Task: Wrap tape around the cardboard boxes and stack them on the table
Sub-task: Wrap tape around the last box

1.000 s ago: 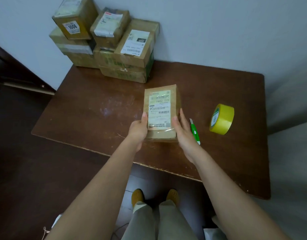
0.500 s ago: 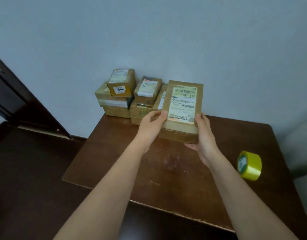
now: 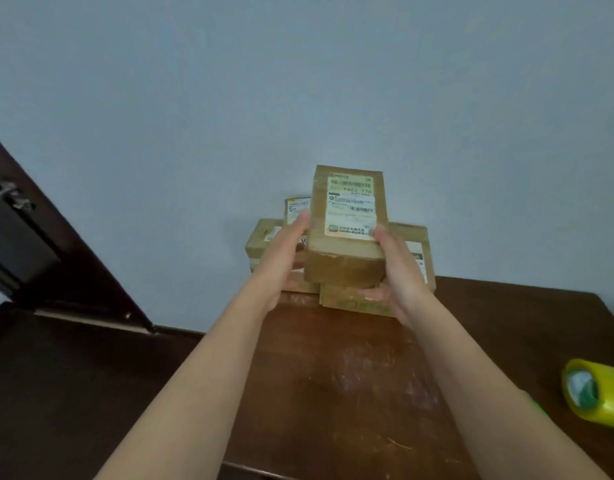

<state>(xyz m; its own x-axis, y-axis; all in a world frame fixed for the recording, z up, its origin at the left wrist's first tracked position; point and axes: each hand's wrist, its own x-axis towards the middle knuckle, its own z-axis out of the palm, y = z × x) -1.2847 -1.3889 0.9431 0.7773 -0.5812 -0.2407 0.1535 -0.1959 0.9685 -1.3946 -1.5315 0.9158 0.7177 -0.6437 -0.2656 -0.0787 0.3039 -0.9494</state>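
Gripping one labelled box (image 3: pixel 347 230) at frame centre, the left hand (image 3: pixel 281 258) and right hand (image 3: pixel 399 271) press its opposite sides. It sits raised before the stack of boxes (image 3: pixel 364 301) against the wall; their count is unclear, mostly hidden. One yellow tape roll (image 3: pixel 594 396) lies lower right on the table (image 3: pixel 350 393), cut off by the frame edge.

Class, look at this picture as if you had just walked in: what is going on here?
A person holds a small brown cardboard box with a white shipping label between the left hand and the right hand, raised in front of a pile of similar cardboard boxes at the back of the dark brown wooden table, against the wall. A roll of yellow tape lies on the table to the right, untouched. The box seems about to join the pile.
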